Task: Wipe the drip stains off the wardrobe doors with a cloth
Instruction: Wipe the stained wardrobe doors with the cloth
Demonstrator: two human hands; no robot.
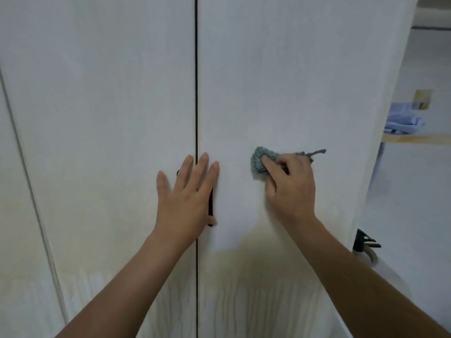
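Observation:
Two white wardrobe doors fill the view, the left door (109, 106) and the right door (280, 81), split by a dark vertical gap. My right hand (290, 184) grips a bunched grey-green cloth (260, 162) and presses it against the right door at mid height. My left hand (188, 191) lies flat with straight fingers across the gap, covering a dark door handle (211, 203). Pale drip streaks (244, 301) run down the lower part of both doors.
A further door panel (14, 215) stands at the far left. Past the wardrobe's right edge are a black fitting (363, 241), a wooden shelf (415, 138) with folded blue fabric (402, 120), and a white wall.

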